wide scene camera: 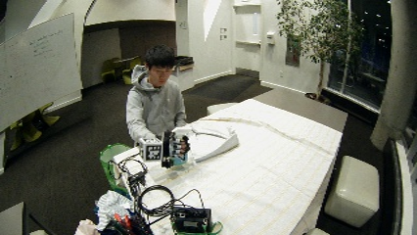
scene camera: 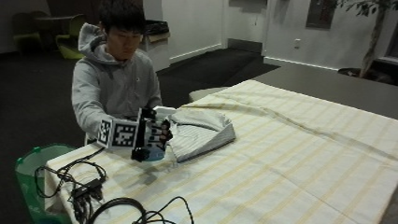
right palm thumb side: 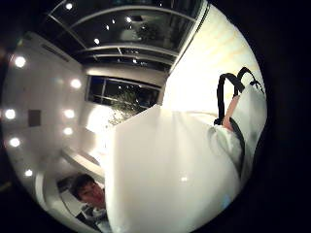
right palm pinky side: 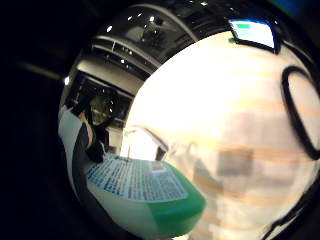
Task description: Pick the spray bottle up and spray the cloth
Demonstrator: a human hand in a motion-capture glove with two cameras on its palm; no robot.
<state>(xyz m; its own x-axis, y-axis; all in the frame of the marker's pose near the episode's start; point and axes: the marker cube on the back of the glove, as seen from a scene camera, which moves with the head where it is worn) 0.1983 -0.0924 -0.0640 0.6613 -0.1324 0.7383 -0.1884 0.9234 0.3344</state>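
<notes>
The gloved right hand [scene camera: 151,135] is gripping the spray bottle [scene camera: 160,133], fingers curling round it, and is holding it just above the table's [scene camera: 298,154] near corner — nozzle likely aiming at the folded cloth [scene camera: 200,130] lying just beside it, ready for spraying.

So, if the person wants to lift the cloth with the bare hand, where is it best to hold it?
Probably at its thick folded edge. The cloth lies folded on the table, and that raised edge gives fingers room to slide under. Come from the person's left, because the gloved hand holds the bottle close to the cloth's other side.
</notes>
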